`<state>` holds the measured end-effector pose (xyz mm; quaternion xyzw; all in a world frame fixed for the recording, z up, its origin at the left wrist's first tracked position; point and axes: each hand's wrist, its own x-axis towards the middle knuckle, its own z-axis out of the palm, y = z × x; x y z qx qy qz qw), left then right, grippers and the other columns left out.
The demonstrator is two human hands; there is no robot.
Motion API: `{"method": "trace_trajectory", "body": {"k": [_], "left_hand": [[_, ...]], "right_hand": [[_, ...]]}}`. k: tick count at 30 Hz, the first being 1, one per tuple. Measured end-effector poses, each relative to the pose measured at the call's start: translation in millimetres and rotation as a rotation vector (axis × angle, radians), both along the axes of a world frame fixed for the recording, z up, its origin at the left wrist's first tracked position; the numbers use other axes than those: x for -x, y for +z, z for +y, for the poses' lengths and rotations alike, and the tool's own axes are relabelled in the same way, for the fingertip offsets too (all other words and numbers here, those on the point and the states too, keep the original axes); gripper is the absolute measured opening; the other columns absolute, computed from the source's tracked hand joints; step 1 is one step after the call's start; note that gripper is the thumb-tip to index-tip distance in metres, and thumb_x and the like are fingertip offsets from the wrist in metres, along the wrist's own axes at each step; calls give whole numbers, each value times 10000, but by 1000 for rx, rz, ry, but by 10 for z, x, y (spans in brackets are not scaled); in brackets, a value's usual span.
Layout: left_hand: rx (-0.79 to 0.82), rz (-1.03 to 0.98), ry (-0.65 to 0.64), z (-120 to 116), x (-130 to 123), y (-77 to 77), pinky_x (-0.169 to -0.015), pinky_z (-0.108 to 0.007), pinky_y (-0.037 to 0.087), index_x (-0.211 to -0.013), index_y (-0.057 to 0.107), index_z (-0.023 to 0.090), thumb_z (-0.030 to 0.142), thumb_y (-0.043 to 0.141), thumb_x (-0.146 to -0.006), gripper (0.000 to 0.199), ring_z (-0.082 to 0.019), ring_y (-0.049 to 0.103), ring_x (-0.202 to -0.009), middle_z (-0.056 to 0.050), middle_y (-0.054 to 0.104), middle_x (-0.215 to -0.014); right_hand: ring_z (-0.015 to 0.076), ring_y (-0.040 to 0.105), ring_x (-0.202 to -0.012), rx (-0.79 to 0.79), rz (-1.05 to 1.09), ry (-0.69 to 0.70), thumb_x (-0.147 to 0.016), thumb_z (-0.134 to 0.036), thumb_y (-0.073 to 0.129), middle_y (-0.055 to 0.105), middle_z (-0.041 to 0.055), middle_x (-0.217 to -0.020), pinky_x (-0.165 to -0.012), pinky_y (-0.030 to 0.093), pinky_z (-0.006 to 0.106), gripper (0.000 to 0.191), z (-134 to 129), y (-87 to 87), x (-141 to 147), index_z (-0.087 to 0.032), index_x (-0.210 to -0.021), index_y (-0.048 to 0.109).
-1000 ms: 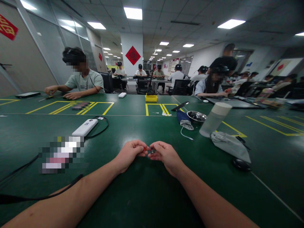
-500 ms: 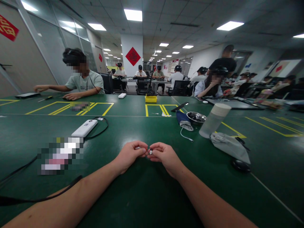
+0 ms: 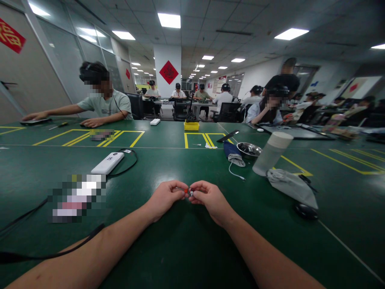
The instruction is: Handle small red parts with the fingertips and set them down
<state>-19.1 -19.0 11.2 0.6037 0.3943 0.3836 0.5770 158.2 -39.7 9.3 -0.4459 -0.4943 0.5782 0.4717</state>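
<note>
Just above the green table (image 3: 168, 249), my two hands meet fingertip to fingertip in the middle of the view. My left hand (image 3: 167, 197) pinches a small orange-red piece (image 3: 185, 191) between thumb and fingers. Facing it, my right hand (image 3: 209, 199) is closed on a small white and dark piece (image 3: 191, 193). The two pieces are very close; whether they touch or join I cannot tell. Fingers cover most of both, and their exact kind is too small to make out.
Left lies a white power bank (image 3: 107, 163) with a black cable. To the right are a metal bowl (image 3: 249, 149), a frosted cylinder (image 3: 272, 154), a grey pouch (image 3: 290, 188) and a black mouse (image 3: 306, 210). A yellow bin (image 3: 191, 126) stands farther back. A person sits across at left.
More of the orange-red piece shows at my left fingertips, and the white and dark piece has turned slightly. The person across at left has stretched an arm farther left.
</note>
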Motion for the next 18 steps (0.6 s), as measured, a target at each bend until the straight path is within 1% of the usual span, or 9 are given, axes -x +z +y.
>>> {"method": "trace_trajectory", "body": {"k": [5,9,15,18], "left_hand": [[-1,-34,-12,6,-2,-3,-737,-259,477,-889,686,152,194,613,-759,155,-150,641,-754,-49,713,-816],[7,-9,1,11,-1,6,-730,-257,480,-877,697,152,221,632,-757,153,-150,640,-748,-50,719,-825],[43,-29,-10,28,6,-26,-819,-282,485,-909,712,150,178,596,-754,196,-171,655,-840,-58,727,-875],[49,-35,-21,27,6,-29,-827,-279,482,-923,711,143,162,579,-754,215,-167,654,-846,-59,728,-881]], "right_hand": [[142,644,-693,-4,-1,1,-704,-190,646,655,42,-822,-691,516,306,204,0,0,1,-141,-899,616],[144,642,-694,-7,1,-1,-701,-194,651,656,46,-825,-690,512,306,208,-7,19,5,-139,-898,614],[143,644,-689,1,-18,9,-706,-187,640,662,50,-827,-683,508,300,215,-1,11,1,-131,-910,605],[146,648,-699,-9,-21,19,-710,-183,634,668,52,-834,-685,507,298,221,16,-24,-11,-131,-923,602]]}}
